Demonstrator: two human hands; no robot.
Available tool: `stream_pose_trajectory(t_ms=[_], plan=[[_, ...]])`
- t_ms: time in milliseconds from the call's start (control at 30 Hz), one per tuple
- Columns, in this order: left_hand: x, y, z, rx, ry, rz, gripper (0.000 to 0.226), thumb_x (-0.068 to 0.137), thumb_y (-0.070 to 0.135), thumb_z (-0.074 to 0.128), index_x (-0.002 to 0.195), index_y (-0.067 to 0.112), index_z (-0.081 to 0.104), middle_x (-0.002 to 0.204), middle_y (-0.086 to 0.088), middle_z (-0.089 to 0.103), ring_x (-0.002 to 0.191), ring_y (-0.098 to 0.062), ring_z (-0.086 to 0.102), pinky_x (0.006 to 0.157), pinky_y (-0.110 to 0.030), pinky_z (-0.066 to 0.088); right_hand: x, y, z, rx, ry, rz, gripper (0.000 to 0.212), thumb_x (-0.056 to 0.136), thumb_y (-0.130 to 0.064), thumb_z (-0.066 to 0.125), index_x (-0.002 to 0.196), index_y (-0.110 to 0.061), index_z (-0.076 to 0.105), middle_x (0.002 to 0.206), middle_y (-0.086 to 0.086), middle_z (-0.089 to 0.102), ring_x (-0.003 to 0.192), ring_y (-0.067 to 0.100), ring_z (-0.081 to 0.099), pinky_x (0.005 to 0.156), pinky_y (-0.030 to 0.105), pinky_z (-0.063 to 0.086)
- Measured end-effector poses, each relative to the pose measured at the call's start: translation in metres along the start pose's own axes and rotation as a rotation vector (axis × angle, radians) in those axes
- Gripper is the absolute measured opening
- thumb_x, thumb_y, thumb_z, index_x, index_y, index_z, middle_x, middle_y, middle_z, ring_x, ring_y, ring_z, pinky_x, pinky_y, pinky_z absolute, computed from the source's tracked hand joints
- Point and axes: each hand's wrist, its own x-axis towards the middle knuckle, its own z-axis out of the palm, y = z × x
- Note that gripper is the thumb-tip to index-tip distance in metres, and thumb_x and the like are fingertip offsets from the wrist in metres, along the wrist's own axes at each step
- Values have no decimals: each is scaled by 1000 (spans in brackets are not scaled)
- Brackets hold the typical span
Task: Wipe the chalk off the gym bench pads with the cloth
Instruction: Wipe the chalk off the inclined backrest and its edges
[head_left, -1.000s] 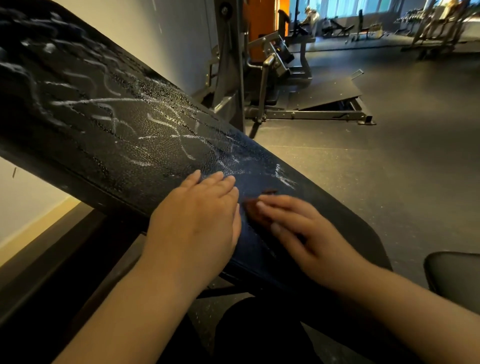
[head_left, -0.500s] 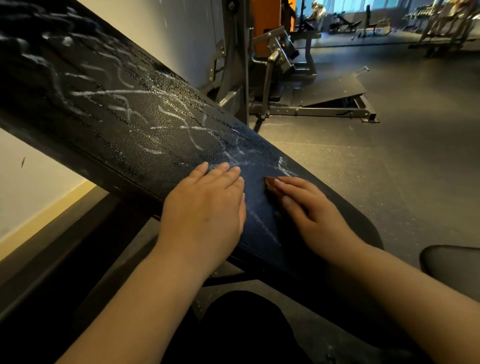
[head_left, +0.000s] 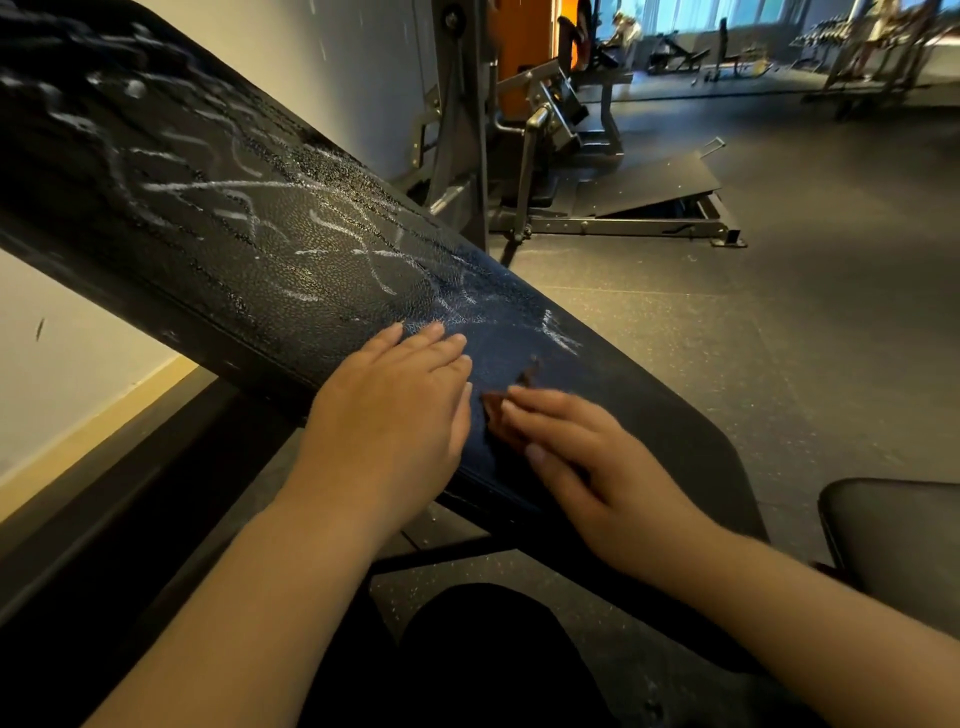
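two hands sit on the sloped pad (head_left: 270, 244) in the head view. your left hand (head_left: 395, 415) lies flat on the pad's lower part, its digits straight and close together, holding nothing. your right hand (head_left: 602, 467) is just beside it, blurred, its fingers (head_left: 545, 415) stretched out and pressing down on the cloth (head_left: 531, 370); they do not curl round it. the cloth is a small dark brown scrap, mostly hidden under that hand, with only bits showing past the tips. it lies flat against the pad between the two hands. white chalk (head_left: 234, 187) scrawls cover the pad above your hands, running up toward its high end at the left. one short patch of chalk lies just beyond the cloth, to the right. the strip of pad around your hands looks a plain blue-black. a second pad (head_left: 893, 540) shows at the right edge, apart from the first. behind the pad stands a grey machine (head_left: 467, 130) by the wall (head_left: 337, 62), on the speckled floor (head_left: 727, 364).
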Motion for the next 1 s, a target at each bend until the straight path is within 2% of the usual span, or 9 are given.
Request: stream_pose_trajectory(t_ms=[67, 133, 300, 467, 667, 800, 900, 967, 1000], plan=[[-2, -7, -2, -25, 29, 17, 36, 92, 23, 49, 113, 9, 75, 125, -6, 69, 122, -19, 62, 110, -43, 43, -12, -2, -4, 11, -43, -69, 38, 102, -26, 51, 139, -19, 60, 147, -11, 50, 137, 6, 44, 114, 20, 33], [-4, -8, -1, -11, 63, 18, 34, 92, 20, 50, 111, 7, 75, 123, -7, 70, 120, -21, 63, 109, -44, 44, -3, -3, -4, 7, -29, -80, 38, 102, -27, 50, 137, -17, 62, 145, -8, 52, 136, 6, 46, 114, 22, 34], [-4, -1, -1, 2, 66, -11, 35, 93, 21, 49, 114, 8, 74, 124, -6, 70, 122, -20, 62, 110, -44, 43, 32, -18, 13, 18, 16, -19, 35, 102, -19, 55, 136, -17, 62, 144, -5, 54, 134, 7, 45, 112, 12, 28], [-8, -5, -1, -22, 65, 14, 37, 94, 24, 48, 115, 9, 74, 127, -5, 69, 123, -19, 61, 110, -42, 43, -14, -1, -9, -6, -80, -55, 39, 102, -29, 50, 139, -21, 60, 145, -12, 49, 136, 8, 45, 114, 28, 38], [-8, 0, 2, -6, 55, -29, 39, 96, 26, 45, 120, 11, 71, 131, -4, 66, 128, -18, 58, 113, -41, 39, 22, -14, 3, -113, -53, -46, 40, 101, -24, 52, 140, -19, 59, 144, -5, 51, 135, 8, 43, 114, 12, 27], [-9, 1, 1, -17, 41, -13, 38, 96, 25, 46, 120, 9, 71, 130, -6, 67, 127, -20, 58, 112, -41, 40, 19, -13, 8, -40, -36, -14, 38, 102, -22, 54, 139, -17, 60, 143, -3, 51, 135, 11, 46, 114, 30, 37], [-12, 0, 3, -26, 69, -16, 38, 96, 25, 46, 118, 10, 73, 129, -6, 67, 126, -19, 59, 112, -41, 40, -18, -3, -3, -19, -62, -116, 38, 102, -24, 52, 137, -14, 61, 144, -4, 51, 135, 14, 48, 112, 37, 41], [-12, 2, 5, -18, 105, -49, 36, 95, 23, 47, 115, 9, 74, 126, -6, 69, 125, -20, 60, 111, -43, 40, -19, 6, -7, -38, -75, -142, 37, 102, -22, 51, 136, -14, 61, 144, -3, 51, 136, 12, 47, 113, 32, 39], [-10, 5, 6, -13, 120, -71, 34, 93, 21, 49, 112, 8, 75, 124, -7, 70, 123, -21, 62, 110, -45, 41, -11, 11, -7, -37, -62, -108, 36, 102, -21, 51, 136, -15, 61, 143, -3, 53, 135, 6, 46, 113, 24, 37]])
